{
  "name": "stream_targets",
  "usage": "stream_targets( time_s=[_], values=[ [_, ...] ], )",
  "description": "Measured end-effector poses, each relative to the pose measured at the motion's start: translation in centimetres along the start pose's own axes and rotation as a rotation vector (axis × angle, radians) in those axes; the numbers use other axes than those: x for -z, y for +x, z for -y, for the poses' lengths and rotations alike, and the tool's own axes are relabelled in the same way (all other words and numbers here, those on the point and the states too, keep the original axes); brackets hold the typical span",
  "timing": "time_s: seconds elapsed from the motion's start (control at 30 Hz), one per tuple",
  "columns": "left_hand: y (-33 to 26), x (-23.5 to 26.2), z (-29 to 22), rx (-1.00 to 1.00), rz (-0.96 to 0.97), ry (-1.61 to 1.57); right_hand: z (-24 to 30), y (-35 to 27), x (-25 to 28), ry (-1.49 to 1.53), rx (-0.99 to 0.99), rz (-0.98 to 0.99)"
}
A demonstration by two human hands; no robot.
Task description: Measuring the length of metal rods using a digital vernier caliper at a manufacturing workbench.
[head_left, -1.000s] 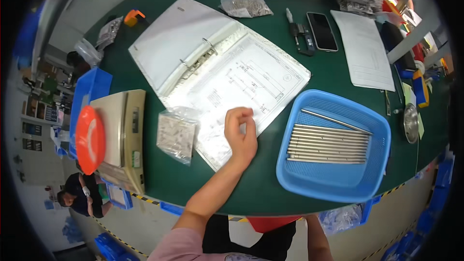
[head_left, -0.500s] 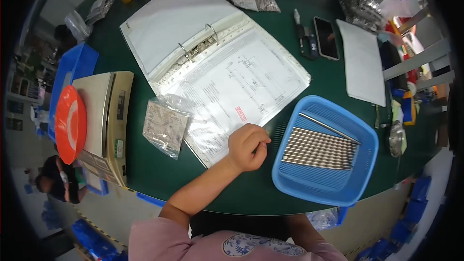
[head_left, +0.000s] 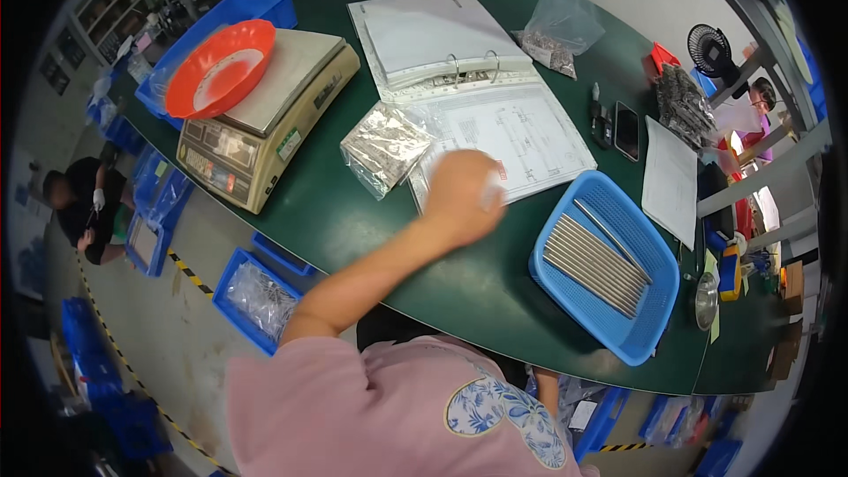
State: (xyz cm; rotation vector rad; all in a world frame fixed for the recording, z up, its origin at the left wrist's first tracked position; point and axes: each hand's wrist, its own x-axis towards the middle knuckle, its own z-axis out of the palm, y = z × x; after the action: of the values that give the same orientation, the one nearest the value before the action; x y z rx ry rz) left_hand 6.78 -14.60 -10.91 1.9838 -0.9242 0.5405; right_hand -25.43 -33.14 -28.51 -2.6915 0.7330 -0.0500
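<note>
My left hand (head_left: 464, 200), blurred by motion, is closed with its fingers curled. It hovers over the lower edge of an open ring binder (head_left: 539, 132) with a printed drawing sheet; whatever the hand holds, if anything, is hidden. Left of the hand lies a clear plastic bag (head_left: 386, 143) with a printed label. To its right stands a blue perforated plastic basket (head_left: 649, 336) holding several thin metal rods (head_left: 594, 267). Of my right arm only part of the forearm (head_left: 547, 389) shows beyond the table's front edge; the hand is out of sight.
A weighing scale (head_left: 309, 79) bears an orange-red plastic dish (head_left: 221, 69). A phone (head_left: 626, 131), white sheet (head_left: 670, 178) and bagged small parts (head_left: 546, 53) lie farther back. A blue bin (head_left: 256, 300) with plastic bags stands below the table; another person (head_left: 84, 208) is at far left.
The view has turned and shifted, showing more floor and the bins below the table. My left hand has moved a little away from the basket, over the binder's lower edge, and stays closed.
</note>
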Motion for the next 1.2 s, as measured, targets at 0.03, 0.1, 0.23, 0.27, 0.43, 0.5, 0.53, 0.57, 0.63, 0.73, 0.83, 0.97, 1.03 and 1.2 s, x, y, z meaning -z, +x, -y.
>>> stream_targets(
  time_s=[0.03,0.1,0.23,0.27,0.43,0.5,0.53,0.57,0.63,0.73,0.83,0.97,1.03,1.2],
  values=[
    [0.3,1.7,0.9,0.209,0.077,0.086,0.4,0.5,0.3,0.020,-0.024,-0.030],
    [-0.4,4.0,5.3,0.211,0.022,0.352,0.8,-1.1,0.8,0.067,-0.085,-0.073],
    [-1.3,7.6,12.8,0.382,0.158,0.653,2.0,-3.3,4.0,0.376,-0.256,0.162],
    [-0.4,7.5,11.9,0.478,0.240,0.677,2.8,-3.9,6.0,0.488,-0.220,0.143],
    [0.9,4.0,4.0,0.051,0.027,0.040,8.7,-4.7,17.2,0.851,-0.110,-0.110],
    [2.0,2.6,-1.9,-0.127,0.214,-0.300,11.0,-2.9,20.7,0.838,0.025,-0.324],
    [2.4,2.1,-4.0,-0.170,0.313,-0.455,11.8,-1.5,21.8,0.825,0.132,-0.440],
    [2.8,2.0,-5.9,-0.159,0.435,-0.635,12.9,0.3,22.6,0.904,0.168,-0.479],
    [3.4,0.9,-8.4,-0.225,0.597,-0.774,14.2,4.0,23.7,1.049,0.204,-0.520],
    [3.3,-0.2,-11.7,-0.247,0.654,-0.715,15.8,7.9,23.7,1.287,0.192,-0.469],
    [3.6,-1.6,-10.9,-0.228,0.597,-0.658,17.0,9.5,23.6,1.450,0.201,-0.423],
    [4.0,-2.0,-8.3,0.064,0.724,-0.771,15.4,12.1,22.6,1.523,0.187,-0.532],
    [4.2,-1.5,-7.3,0.062,0.724,-0.669,14.5,13.5,22.7,1.468,0.138,-0.689],
    [3.9,-1.1,-5.2,0.398,0.688,-0.690,13.9,15.6,20.6,0.962,0.199,-0.759]
  ],
)
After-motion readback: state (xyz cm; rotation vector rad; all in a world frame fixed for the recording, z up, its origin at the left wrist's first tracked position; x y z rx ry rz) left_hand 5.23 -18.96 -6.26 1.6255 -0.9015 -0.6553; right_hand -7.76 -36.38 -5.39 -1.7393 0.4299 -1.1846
